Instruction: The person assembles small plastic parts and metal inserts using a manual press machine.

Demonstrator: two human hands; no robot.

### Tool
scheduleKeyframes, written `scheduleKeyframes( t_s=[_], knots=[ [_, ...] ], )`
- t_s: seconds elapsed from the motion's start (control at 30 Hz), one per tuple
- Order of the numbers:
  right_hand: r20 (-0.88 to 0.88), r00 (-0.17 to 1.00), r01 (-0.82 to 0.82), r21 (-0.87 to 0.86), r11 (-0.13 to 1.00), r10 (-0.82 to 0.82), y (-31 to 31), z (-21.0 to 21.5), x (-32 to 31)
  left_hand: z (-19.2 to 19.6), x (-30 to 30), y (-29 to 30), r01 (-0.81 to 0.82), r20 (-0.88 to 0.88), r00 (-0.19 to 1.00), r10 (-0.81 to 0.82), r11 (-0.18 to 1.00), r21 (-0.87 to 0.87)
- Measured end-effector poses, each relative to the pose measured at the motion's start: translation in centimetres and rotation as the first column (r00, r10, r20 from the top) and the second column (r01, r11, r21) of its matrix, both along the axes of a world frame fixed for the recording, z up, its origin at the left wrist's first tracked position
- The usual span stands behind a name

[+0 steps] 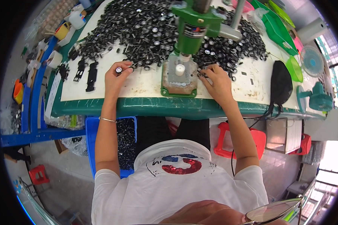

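Some part-picking, looks like: holding black wheel (118, 70) in left hand (113, 79), left of green press (186, 45); touching small dark part (203, 75) with narrow right hand (219, 83), just right of press, can't tell if gripped. Probably calls for lining wheel up under press next.
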State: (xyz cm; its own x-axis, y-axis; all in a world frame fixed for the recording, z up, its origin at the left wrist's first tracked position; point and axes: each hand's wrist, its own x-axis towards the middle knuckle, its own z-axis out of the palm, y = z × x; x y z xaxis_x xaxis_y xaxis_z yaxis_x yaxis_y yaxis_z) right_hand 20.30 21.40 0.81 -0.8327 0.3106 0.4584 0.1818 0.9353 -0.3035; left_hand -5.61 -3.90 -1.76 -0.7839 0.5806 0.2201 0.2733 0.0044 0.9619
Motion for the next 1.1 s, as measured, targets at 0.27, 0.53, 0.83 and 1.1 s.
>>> scheduleKeyframes(
  t_s=[0.27, 0.53, 0.83, 1.1],
  knots=[
    [0.03, 0.999, 0.03, 0.096, 0.995, -0.033, -0.3, 0.6, 0.5, 1.4, 2.9, 0.2, 0.001, 0.383, 0.919, -0.093, 0.972, 0.234],
    [-0.16, 0.976, -0.178, -0.19, 0.965, 0.149, -3.1, 3.4, -3.3, 2.2, 5.7, 1.3, -0.043, 0.446, 0.895, 0.007, 0.997, 0.072],
    [-0.062, 0.994, -0.108, -0.689, 0.717, 0.09, -3.0, 3.3, -4.3, 3.8, 8.7, 5.8, 0.083, 0.398, 0.899, -0.185, 0.962, 0.259],
    [-0.18, 0.979, -0.181, -0.581, 0.794, 0.091, -2.3, 3.3, -3.5, 5.0, 10.2, 8.6, 0.212, 0.226, 0.938, -0.265, 0.949, 0.231]
  ],
)
